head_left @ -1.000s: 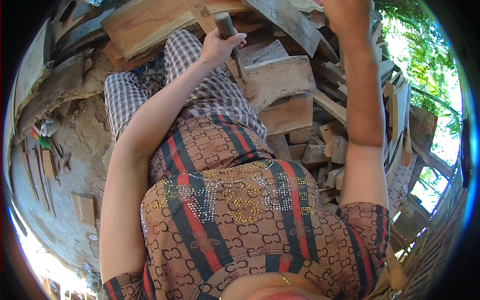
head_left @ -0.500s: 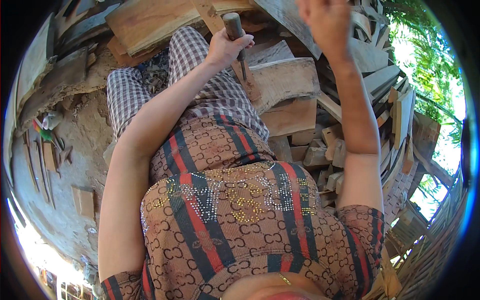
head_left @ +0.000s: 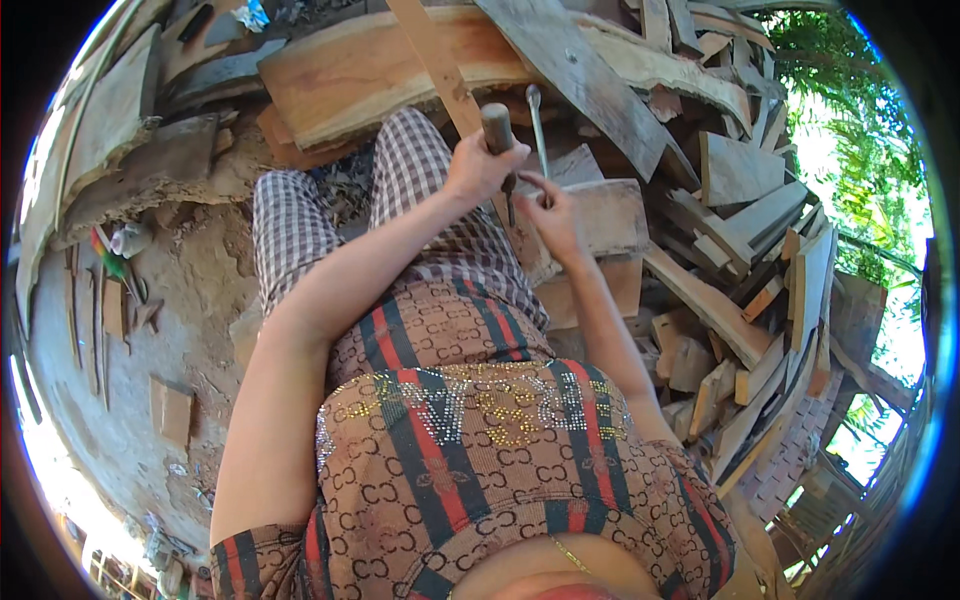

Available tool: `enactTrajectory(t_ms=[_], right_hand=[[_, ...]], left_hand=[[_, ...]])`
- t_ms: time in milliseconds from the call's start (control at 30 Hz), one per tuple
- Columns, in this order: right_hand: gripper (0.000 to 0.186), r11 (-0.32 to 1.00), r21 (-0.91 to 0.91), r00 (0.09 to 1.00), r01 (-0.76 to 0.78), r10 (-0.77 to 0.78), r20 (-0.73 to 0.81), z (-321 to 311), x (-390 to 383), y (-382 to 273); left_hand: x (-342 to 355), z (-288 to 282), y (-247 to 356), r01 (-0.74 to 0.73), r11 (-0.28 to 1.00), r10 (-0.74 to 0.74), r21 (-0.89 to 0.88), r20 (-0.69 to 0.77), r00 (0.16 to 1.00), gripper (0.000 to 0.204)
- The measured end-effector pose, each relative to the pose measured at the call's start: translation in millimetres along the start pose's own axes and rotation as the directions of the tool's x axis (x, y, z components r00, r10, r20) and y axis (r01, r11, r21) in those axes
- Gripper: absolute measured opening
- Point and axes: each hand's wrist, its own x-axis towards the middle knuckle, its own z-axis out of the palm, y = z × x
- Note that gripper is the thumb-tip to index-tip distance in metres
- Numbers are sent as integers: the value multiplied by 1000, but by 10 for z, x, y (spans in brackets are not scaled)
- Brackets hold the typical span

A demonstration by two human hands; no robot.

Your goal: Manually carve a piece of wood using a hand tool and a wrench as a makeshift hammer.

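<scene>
The largest thing is the woodpile point(head_left: 740, 175), heaped down the right side of the frame. A wide reddish board point(head_left: 345, 70) with a pale edge spans the top, and a grey plank point(head_left: 590, 85) slants from upper centre toward the right. The checked trousers point(head_left: 415, 180) fill the area left of centre. Right of centre lies a pale wooden block point(head_left: 618, 215), and a narrow wooden strip point(head_left: 436, 60) runs from the top edge down and to the right, passing behind the left hand point(head_left: 480, 170).

That hand is closed around the wooden-handled tool point(head_left: 496, 128), just above the centre of the frame. The tool's long axis runs nearly up and down the picture, leaning slightly to the lower right: handle end at the top, slim shaft point(head_left: 511, 210) pointing down toward the lower part of the strip. The right hand point(head_left: 557, 222) is just right of this shaft, fingers bent and pointing upper left. Of the two hands, the left is nearer the handle, the right nearer the shaft. Whether the right fingertips touch the shaft or grip anything, I cannot tell. Smaller still, a thin metal rod point(head_left: 538, 130) with a rounded end stands right of the handle, above the right hand.
</scene>
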Motion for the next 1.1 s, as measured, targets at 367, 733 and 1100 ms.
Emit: enactTrajectory(t_ms=[367,733,1100], right_hand=[[27,997,24,982,-74,77,-170,171,103,-168],[23,997,-4,958,-79,75,-277,164,32,7],[20,954,278,936,-110,193,-293,244,26,-230]], left_hand=[[-244,-185,970,-290,436,-198,852,405,893,57],[-1360,219,3101,-127,986,-4,109,775,632,40],[-1452,-310,3073,-385,898,137,213,696,704,44]])
